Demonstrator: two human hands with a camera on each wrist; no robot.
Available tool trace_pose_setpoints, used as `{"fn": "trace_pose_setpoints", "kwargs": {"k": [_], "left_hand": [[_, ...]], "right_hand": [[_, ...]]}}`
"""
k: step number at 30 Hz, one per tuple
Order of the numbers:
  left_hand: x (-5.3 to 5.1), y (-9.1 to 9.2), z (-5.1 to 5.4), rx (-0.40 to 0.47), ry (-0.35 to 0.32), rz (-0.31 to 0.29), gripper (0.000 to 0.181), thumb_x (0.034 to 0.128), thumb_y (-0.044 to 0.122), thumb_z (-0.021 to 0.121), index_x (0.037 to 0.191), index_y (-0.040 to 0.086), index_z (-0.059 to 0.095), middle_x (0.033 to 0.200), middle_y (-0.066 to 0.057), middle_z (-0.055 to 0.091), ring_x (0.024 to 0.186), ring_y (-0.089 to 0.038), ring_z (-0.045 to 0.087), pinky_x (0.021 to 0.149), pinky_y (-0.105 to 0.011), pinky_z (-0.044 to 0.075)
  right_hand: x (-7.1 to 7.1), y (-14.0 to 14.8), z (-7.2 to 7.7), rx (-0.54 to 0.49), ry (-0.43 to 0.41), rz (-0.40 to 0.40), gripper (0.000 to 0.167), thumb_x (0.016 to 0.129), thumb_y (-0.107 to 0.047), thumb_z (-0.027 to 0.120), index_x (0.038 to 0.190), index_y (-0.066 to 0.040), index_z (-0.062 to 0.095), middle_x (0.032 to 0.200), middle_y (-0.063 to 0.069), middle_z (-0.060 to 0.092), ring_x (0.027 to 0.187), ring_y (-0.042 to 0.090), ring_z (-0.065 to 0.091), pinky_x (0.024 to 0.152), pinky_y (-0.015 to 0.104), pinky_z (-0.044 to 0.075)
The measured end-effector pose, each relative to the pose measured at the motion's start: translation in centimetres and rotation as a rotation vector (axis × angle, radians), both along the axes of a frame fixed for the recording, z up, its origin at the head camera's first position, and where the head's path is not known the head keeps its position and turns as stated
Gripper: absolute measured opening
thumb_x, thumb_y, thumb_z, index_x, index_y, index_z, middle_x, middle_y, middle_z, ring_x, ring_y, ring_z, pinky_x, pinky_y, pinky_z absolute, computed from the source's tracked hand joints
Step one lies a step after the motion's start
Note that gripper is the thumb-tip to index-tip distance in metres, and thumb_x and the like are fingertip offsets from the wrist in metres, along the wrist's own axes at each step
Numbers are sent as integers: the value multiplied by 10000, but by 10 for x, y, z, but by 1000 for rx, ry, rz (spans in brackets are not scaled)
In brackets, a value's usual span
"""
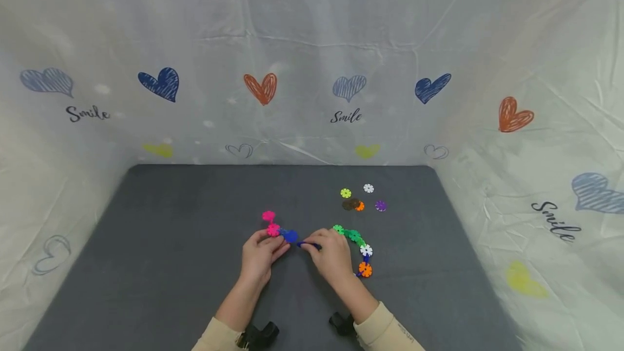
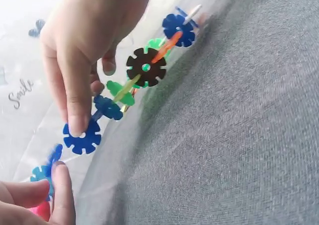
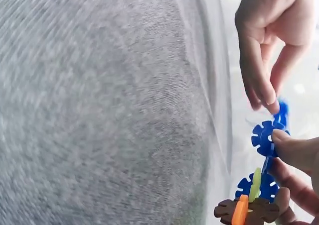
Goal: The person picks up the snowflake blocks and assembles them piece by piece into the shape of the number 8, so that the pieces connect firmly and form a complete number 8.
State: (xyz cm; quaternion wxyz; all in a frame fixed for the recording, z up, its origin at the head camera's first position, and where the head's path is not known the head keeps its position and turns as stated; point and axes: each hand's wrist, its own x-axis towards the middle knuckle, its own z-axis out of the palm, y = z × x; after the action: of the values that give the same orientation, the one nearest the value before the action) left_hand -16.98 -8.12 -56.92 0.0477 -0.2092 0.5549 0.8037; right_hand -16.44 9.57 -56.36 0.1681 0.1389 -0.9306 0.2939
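Observation:
My left hand [image 1: 258, 260] pinches a short chain of interlocking snowflake discs. Pink discs [image 1: 273, 230] form its far end, a light blue disc [image 2: 40, 175] comes after them, and a blue disc [image 1: 291, 236] faces the other hand. With thumb and fingertips my right hand [image 1: 333, 256] holds a dark blue snowflake disc [image 2: 87, 145], the end of a longer chain. In the left wrist view that chain runs on through a green disc [image 2: 119, 92] and a brown disc [image 2: 135, 64]. A small gap separates the two chain ends; part of the longer chain is hidden behind the right hand.
Loose discs lie at the back right of the grey table [image 1: 170, 242]: a yellow-green disc [image 1: 345, 193], a white disc [image 1: 368, 188], a purple disc [image 1: 381, 206], an orange disc [image 1: 360, 206] and brown discs [image 1: 348, 205]. A printed curtain [image 1: 302, 47] stands behind the table.

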Motion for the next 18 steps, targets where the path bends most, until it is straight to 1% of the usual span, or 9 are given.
{"fn": "trace_pose_setpoints", "kwargs": {"k": [3,5,7,9,10,12,14,16,18], "left_hand": [[1,4,2,-45,49,6,310,940,-57,654,1213,-107,515,949,-223,694,837,-243,760,790,-341,606],[2,5,1,-136,83,11,246,950,-29,655,1156,-102,543,953,-256,694,787,-230,757,741,-321,613],[3,5,-1,-321,126,7,209,948,-5,662,1129,-63,574,929,-237,708,699,-192,738,661,-286,607],[3,3,-3,-595,208,-17,177,918,-8,687,1084,-22,628,869,-171,710,642,-146,697,597,-269,579],[2,3,-4,-749,273,-47,187,893,-21,704,1073,-8,655,869,-144,711,638,-138,681,586,-278,567],[-2,2,-4,-1089,423,-156,235,850,-35,736,1067,53,708,957,-78,716,763,-174,692,675,-328,574],[-9,1,-3,-1374,589,-301,309,805,-52,760,1073,102,751,1105,-56,708,980,-241,662,863,-416,546],[-16,-1,-4,-1549,702,-462,373,788,-43,776,1091,177,772,1225,-25,688,1151,-277,591,1033,-542,441],[-22,-4,-4,-1625,727,-588,369,806,6,796,1091,241,782,1228,23,700,1210,-272,543,1095,-636,319]], "right_hand": [[0,3,1,-27,33,1,99,815,-275,854,862,-192,827,881,-74,731,817,152,634,772,386,508],[0,5,1,-24,35,0,92,815,-267,855,858,-191,826,880,-72,731,816,155,632,768,388,507],[1,7,0,-7,23,-11,90,808,-269,861,845,-195,824,874,-78,729,817,151,631,763,378,503],[2,10,0,12,6,-28,85,799,-267,869,823,-201,821,865,-83,728,817,150,629,752,369,499],[3,11,0,23,1,-37,87,794,-266,874,813,-200,820,860,-82,729,815,151,630,745,366,498],[3,14,0,43,-8,-51,90,792,-273,876,805,-204,820,856,-81,727,814,155,630,735,360,498],[3,16,0,63,-2,-47,91,793,-272,875,804,-201,820,855,-74,725,811,161,631,726,362,501],[3,17,-1,74,5,-29,93,796,-270,873,808,-195,819,855,-66,723,806,163,633,720,368,504],[3,17,-2,71,0,-8,87,798,-263,872,811,-195,818,856,-62,719,801,162,632,723,375,510]]}}
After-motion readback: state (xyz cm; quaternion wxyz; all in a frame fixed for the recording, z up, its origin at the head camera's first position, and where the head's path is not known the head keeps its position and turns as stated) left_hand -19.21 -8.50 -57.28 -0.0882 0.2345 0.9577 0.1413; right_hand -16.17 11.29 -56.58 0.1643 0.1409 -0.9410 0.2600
